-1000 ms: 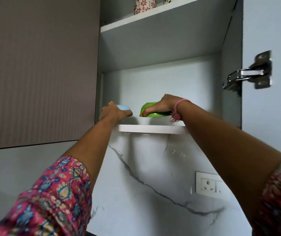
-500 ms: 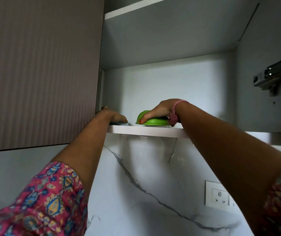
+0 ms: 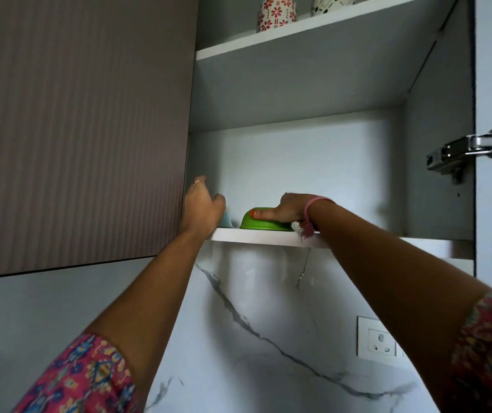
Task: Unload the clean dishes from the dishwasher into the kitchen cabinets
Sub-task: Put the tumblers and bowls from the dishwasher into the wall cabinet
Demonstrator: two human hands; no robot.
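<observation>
My right hand [image 3: 291,208] grips the green bowl [image 3: 264,223] upside down; beside it, my left hand [image 3: 201,208] hangs open against a blue bowl [image 3: 226,220]

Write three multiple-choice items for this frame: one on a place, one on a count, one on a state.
1. Where is the green bowl?
A. lower shelf
B. upper shelf
C. counter

2. How many patterned cups show on the upper shelf?
A. none
B. two
C. four

3. How does the green bowl sit?
A. upright
B. on its side
C. upside down

Answers: 1 A, its rim rests on the lower shelf edge under the right hand. 2 B, a red-flowered cup and a dark-patterned cup. 3 C, rim down, dome up.
</observation>
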